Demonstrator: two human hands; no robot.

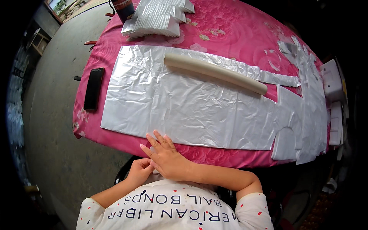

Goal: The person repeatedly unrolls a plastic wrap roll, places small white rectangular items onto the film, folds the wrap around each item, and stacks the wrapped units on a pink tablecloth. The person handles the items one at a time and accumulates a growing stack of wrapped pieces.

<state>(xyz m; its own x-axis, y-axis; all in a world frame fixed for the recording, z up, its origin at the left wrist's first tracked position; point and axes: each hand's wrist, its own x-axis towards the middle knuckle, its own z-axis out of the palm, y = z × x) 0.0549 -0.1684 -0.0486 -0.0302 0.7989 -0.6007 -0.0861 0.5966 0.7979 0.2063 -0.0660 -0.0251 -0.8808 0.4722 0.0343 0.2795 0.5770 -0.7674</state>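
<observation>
A large silvery-white plastic sheet (184,119) lies flat and creased over the pink tablecloth, and cut-outs shape its right end. Across its upper part rests a beige tube (214,73), tilted down toward the right. My right hand (168,159) is open, fingers spread, its fingertips at the sheet's near edge. Close against its wrist side, my left hand (140,171) is closed, thumb and fingers pinched together in front of my shirt. Whatever it holds, if anything, is hidden behind my right hand. A small whitish patch between my right fingers is too small to name.
A black phone (94,89) lies left of the sheet. Behind stand a stack of folded silvery sheets (157,23) and a dark cylindrical container (123,9). Silvery strips (312,111) drape over the table's right side, beside white boxes (332,81). Grey floor (57,99) runs along the left.
</observation>
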